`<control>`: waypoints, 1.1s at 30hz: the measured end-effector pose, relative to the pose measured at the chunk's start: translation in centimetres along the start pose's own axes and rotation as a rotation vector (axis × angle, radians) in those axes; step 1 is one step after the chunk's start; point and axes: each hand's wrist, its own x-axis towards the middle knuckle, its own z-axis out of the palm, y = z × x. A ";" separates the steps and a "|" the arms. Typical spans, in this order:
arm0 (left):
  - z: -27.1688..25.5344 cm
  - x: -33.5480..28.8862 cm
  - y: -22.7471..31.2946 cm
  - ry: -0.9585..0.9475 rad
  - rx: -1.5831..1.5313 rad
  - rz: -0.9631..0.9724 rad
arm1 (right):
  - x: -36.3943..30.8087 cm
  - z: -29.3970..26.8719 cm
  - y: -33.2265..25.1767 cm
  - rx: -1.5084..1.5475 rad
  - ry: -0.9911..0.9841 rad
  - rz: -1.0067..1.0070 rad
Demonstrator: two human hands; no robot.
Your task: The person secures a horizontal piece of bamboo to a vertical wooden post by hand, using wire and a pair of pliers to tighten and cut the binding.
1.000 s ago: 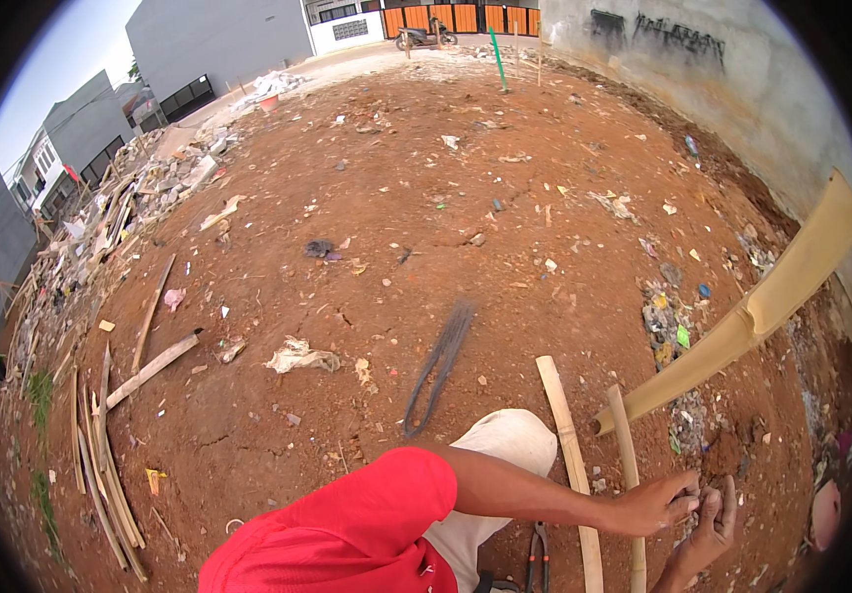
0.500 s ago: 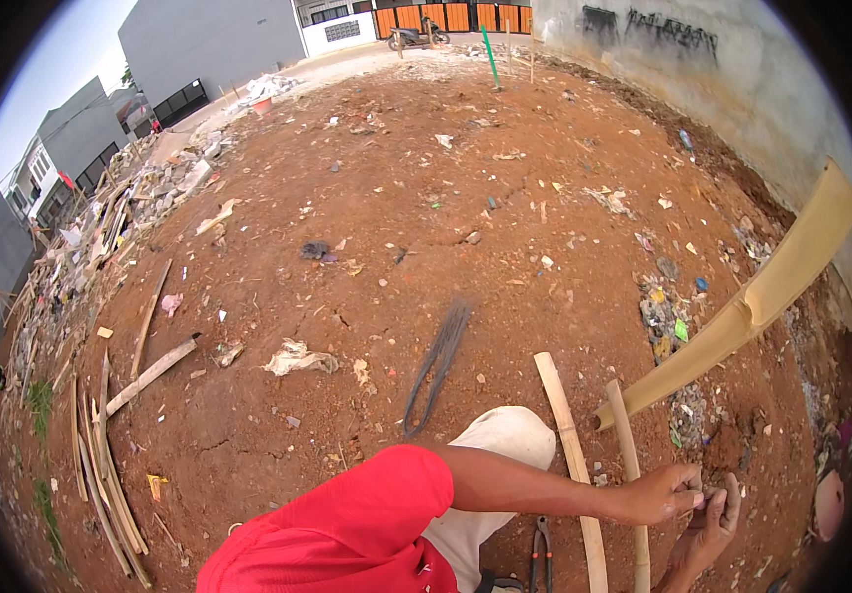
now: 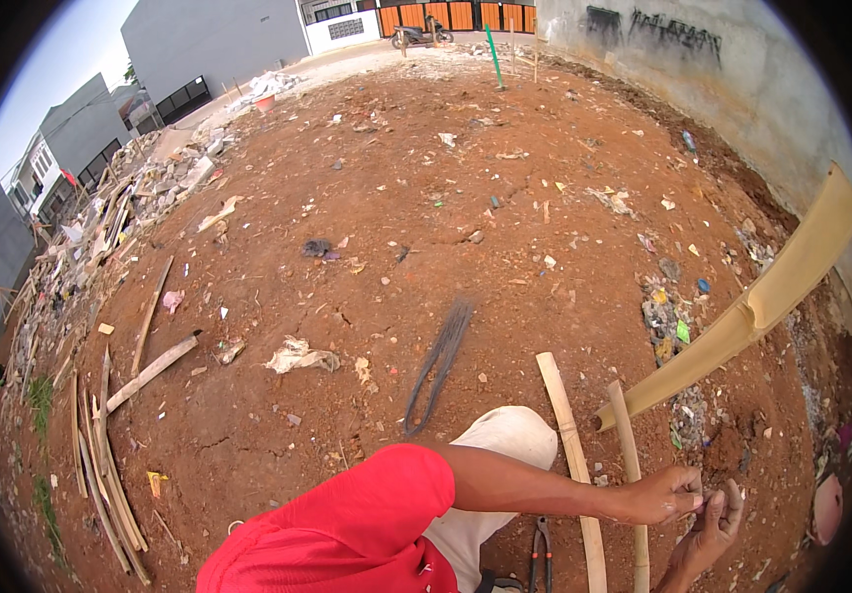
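My left hand [image 3: 661,495] reaches across to the lower right, its fingers closed in a pinch. Right against it, my right hand [image 3: 711,532] has its thumb and fingers curled together, so the two sets of fingertips meet. Whatever they pinch is too small to make out. Under my left forearm lie two bamboo strips, a wider pale one [image 3: 566,425] and a narrower one [image 3: 628,445]. Beside them, near my shoe, rests a pair of pincers [image 3: 542,553] with orange-red handles. A bundle of dark wire [image 3: 438,366] lies on the soil beyond my knee.
A broad split bamboo piece [image 3: 732,331] rises at the right toward a grey wall [image 3: 742,89]. Several wood and bamboo strips [image 3: 110,474] lie at the left, near a rubble heap [image 3: 174,178]. Litter dots the red soil. A green stake [image 3: 494,57] stands far off.
My hands stay together in nearly the same place, with only a slight shift of the right fingers. The whole view has moved a little.
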 end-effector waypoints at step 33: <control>-0.2 0.1 0.1 0.023 0.044 0.010 | -0.1 0.7 -0.4 0.030 -0.078 -0.021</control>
